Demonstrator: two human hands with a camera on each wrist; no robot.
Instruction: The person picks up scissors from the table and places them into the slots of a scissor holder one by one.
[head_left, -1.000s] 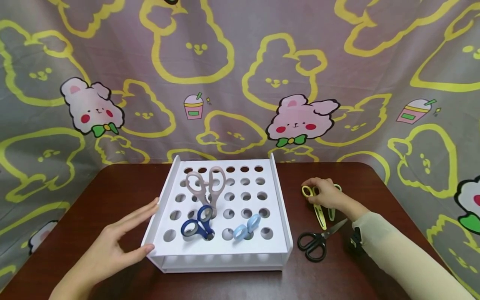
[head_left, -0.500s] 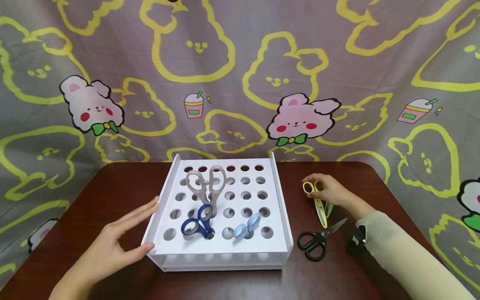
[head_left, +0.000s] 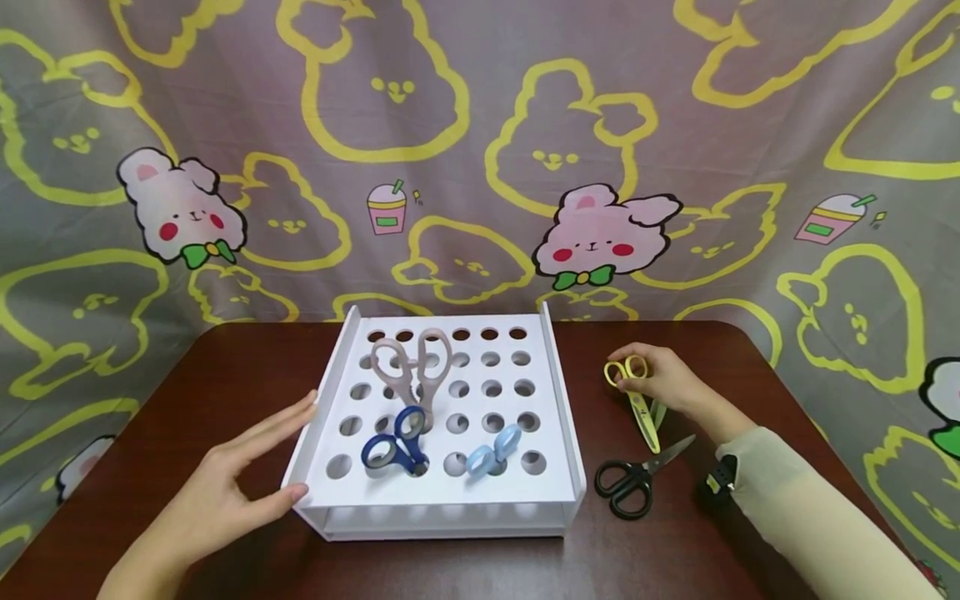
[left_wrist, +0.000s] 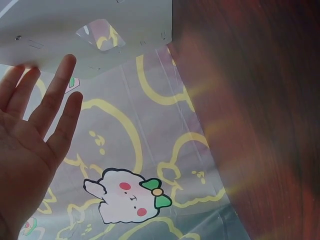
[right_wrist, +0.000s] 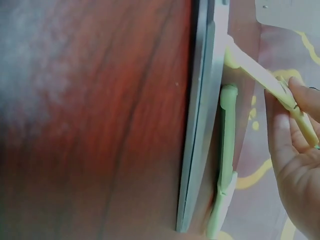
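At the right of the head view, my right hand (head_left: pixel 666 379) pinches yellow scissors (head_left: pixel 642 417) by the handle. In the right wrist view these yellow scissors (right_wrist: pixel 262 77) are tilted, handle end raised in the fingers. Pale green scissors (right_wrist: pixel 228 135) lie beneath, mostly covered by the hand in the head view. Black-handled scissors (head_left: pixel 626 490) lie nearer on the table. My left hand (head_left: pixel 213 492), fingers extended, rests against the left side of a white holed rack (head_left: pixel 450 493). Grey-pink scissors (head_left: pixel 422 387), dark blue scissors (head_left: pixel 405 450) and light blue scissors (head_left: pixel 493 454) stand in it.
The rack sits mid-table on the dark reddish-brown tabletop (head_left: pixel 247 367), with raised walls left and right and rows of round holes. Behind the table hangs a patterned curtain (head_left: pixel 465 150) with cartoon rabbits.
My right hand has lifted the yellow scissors' handle slightly and shifted them a little right, over the green scissors. The left hand and rack stay put.
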